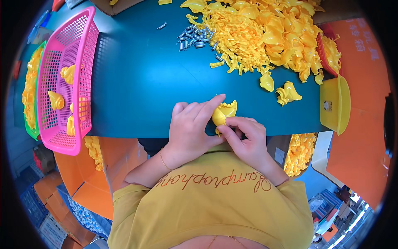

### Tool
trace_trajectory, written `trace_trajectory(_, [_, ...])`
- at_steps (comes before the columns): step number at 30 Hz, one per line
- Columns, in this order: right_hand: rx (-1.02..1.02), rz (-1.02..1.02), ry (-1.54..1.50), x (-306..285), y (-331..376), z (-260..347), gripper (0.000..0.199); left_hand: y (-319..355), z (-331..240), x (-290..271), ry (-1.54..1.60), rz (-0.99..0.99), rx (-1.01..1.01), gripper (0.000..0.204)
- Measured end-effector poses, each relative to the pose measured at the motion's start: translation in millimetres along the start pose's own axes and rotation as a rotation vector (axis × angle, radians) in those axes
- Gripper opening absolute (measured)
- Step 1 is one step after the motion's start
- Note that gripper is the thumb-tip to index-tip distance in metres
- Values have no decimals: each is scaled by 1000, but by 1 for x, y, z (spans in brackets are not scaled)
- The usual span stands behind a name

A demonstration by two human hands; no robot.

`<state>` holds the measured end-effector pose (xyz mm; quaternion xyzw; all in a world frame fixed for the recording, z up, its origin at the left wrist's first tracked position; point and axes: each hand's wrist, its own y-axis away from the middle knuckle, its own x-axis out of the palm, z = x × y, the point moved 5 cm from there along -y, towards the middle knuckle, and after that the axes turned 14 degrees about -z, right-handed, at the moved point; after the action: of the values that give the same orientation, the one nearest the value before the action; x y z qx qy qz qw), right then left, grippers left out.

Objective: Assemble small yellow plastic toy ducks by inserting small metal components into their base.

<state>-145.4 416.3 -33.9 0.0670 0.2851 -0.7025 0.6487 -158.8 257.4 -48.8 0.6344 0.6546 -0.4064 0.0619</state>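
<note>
Lower half of yellow plastic shell piece (224,113) hidden behind fingers; exact shape hard to make out. Sits at near edge of teal table (137,83), just above the person's chest. Long axis roughly vertical in view, scalloped wide end pointing up and away, narrow end down toward the body. Left hand (190,130) wrapped along its left side, index finger stretched over the top. Right hand (244,139) pinching its lower end, thumb and fingertips pressed together. Pile of yellow parts (265,33) cut off at top edge; small metal pins (197,37) beside it. Pink basket (66,79) far left, partly cropped.
</note>
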Motion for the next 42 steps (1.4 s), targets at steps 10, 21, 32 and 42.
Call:
trace_trajectory(10, [250, 116, -48, 4, -6, -8, 14, -4, 5, -4, 91, 74, -48, 85])
trace_trajectory(21, [115, -302, 55, -64, -6, -29, 34, -9, 1, -8, 132, 184, -75, 86])
trace_trajectory(32, [229, -358, 655, -127, -38, -67, 71, -9, -3, -8, 47, 175, -20, 90])
trace_trajectory(42, [178, -464, 263, -126, -38, -67, 54, -8, 0, -5, 77, 161, -42, 95])
